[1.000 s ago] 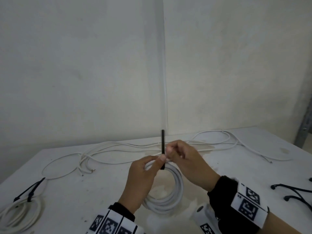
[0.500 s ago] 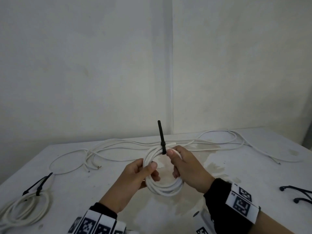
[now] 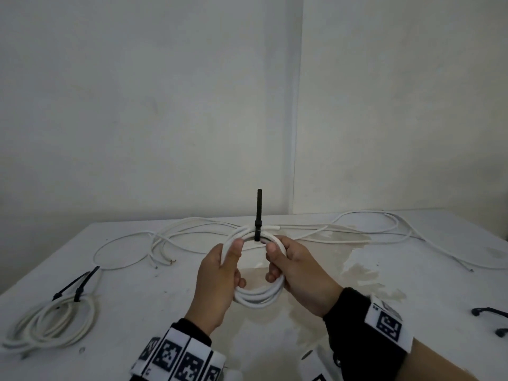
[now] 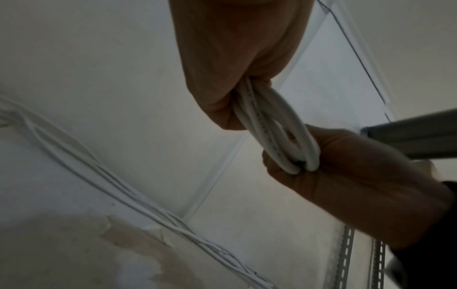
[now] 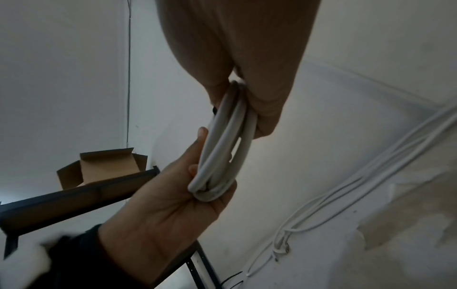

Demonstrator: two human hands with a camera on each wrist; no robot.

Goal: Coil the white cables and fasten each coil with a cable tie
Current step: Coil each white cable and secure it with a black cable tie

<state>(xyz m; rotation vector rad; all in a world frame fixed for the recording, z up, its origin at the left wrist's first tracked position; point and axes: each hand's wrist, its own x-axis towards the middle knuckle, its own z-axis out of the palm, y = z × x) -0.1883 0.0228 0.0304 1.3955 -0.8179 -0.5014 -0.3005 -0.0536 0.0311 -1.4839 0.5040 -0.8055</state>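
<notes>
Both hands hold one white coil (image 3: 255,294) up above the white table (image 3: 412,270), roughly over its middle. The left hand (image 3: 217,281) has its fingers curled round the coil's left side, thumb laid along the top strands; the right hand (image 3: 299,276) wraps the right side the same way — from the wrist views the bundled strands run straight from one fist into the other. A black cable tie (image 3: 258,215) is cinched round the top of the coil, between the two thumbs, its free tail standing upright. Beyond the coil, toward the wall, loose white cables (image 3: 192,229) sprawl across the table's far edge. Left of the coil, near the table's left corner, lies a finished coil (image 3: 52,323) with its own black tie (image 3: 79,284) — tail slanting up. Right of the coil, at the table's right edge, a few spare black ties (image 3: 492,313) are partly cut off by the frame.
</notes>
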